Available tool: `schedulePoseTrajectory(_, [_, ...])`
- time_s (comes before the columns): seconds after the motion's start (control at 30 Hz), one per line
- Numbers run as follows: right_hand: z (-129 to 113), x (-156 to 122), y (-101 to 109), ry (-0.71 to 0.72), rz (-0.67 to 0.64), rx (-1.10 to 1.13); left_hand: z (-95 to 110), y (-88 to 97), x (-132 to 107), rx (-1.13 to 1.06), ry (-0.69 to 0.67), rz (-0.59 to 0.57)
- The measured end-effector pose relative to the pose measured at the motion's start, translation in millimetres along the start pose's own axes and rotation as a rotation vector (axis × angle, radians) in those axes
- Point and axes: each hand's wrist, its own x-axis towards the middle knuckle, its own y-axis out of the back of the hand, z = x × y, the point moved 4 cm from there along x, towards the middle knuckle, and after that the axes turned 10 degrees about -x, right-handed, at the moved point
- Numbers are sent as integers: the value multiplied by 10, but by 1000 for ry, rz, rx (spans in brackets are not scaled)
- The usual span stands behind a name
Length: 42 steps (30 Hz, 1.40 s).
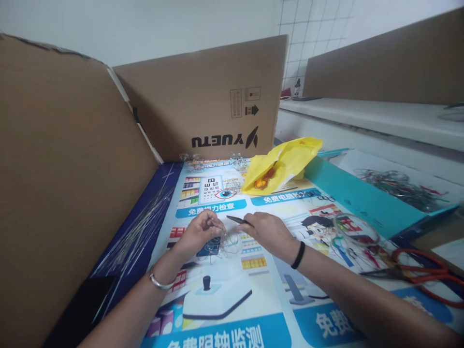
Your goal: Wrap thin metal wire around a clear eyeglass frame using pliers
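Observation:
My left hand [201, 232] is closed, its fingertips pinching a tangle of thin wire [227, 244] that hangs in loops over the printed sheet. Just right of it, my right hand [270, 232] is wrapped round a dark pointed tool [236, 220], like pliers or tweezers. The tool's tip points left toward the wire and looks apart from it; its handles are hidden in my palm. Loose wire lengths are hard to tell from the print beneath.
Cardboard panels [203, 106] stand at the left and back. A yellow bag [286, 162] lies open behind my hands. To the right are red-handled scissors [416, 273], a wire coil [357, 229] and a teal box [348, 193] holding wire pieces. Straight wires [136, 232] lie at left.

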Motion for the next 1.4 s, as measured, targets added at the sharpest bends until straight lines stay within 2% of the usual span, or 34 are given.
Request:
schedulePoseTrajectory(0.23, [-78,-38,-29,82,3,-64,22,17,6,101,-41,41])
schedulePoseTrajectory(0.33, [-100,-61,-28,82,6,-98,39,30,5,177,-74,97])
schedulePoseTrajectory(0.67, [-131,-87,7,61,55,-139,52,11,3,359,-118,173])
schedulePoseTrajectory(0.87, [-157,-114,39,43,108,-160,74,-4,12,439,-132,184])
schedulePoseTrajectory(1.4, [-174,-80,-79,101,125,-205,26,22,21,532,-127,200])
